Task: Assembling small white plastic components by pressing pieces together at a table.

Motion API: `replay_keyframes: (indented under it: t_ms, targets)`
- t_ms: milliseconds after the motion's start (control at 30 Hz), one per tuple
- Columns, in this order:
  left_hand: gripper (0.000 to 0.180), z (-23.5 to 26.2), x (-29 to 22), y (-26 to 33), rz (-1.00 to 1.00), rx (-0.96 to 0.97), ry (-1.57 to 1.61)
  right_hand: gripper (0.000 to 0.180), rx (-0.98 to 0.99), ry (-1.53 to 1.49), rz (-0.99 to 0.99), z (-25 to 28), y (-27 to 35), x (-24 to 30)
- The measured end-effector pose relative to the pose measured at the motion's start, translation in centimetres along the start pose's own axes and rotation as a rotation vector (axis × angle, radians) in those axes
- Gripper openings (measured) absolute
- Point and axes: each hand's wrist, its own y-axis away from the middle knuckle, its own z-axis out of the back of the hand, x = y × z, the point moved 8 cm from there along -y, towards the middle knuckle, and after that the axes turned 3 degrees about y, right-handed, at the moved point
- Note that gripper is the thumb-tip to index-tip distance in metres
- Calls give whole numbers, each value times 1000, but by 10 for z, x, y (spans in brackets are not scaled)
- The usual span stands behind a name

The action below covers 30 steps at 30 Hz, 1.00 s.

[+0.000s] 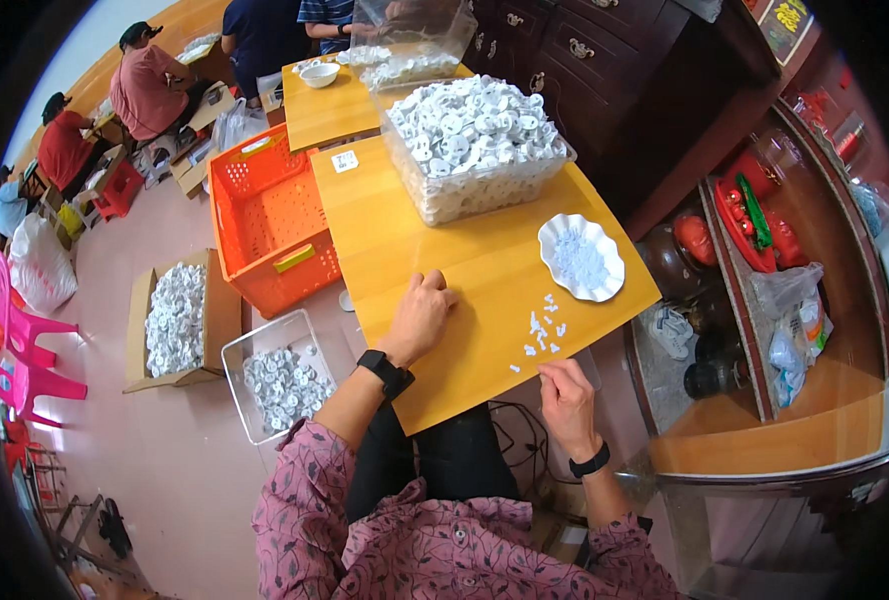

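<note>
My left hand [423,312] rests on the yellow table [485,270] with its fingers curled; what lies inside them, if anything, is hidden. At the table's front right edge, my right hand [568,402] is closed in a pinch, and I cannot make out anything in its fingertips. Just beyond it several small white plastic pieces [537,330] lie scattered. A white scalloped dish [614,284] behind them holds many more small pale pieces. Farther back stands a clear plastic bin [465,200], heaped with round white plastic parts [480,125].
An orange crate [283,282] stands left of the table. Nearby on the floor are a cardboard box [223,310] and a clear tub [257,432] of white parts. Dark drawers [590,60] and shelving [735,300] flank the right. Other people [150,90] sit far left.
</note>
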Motion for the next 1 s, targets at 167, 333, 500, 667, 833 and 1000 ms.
replay_keyframes:
  t_ms: [167,333,500,667,833,1000]
  targets:
    - [24,9,1,33,80,-67,62,16,1,-1,1,-13,0,14]
    - [29,42,-42,74,95,-266,470,15,16,-15,7,-21,6,23]
    - [24,44,-32,128,382,-263,869,15,62,20,18,-30,15,36]
    - [25,17,-17,163,660,-303,1640,16,99,-55,26,-41,22,62]
    - [26,10,-24,158,601,-206,1529,44,259,-346,-100,-57,23,91]
    - [26,1,-30,156,578,-19,1552,39,251,-363,111,-76,11,109]
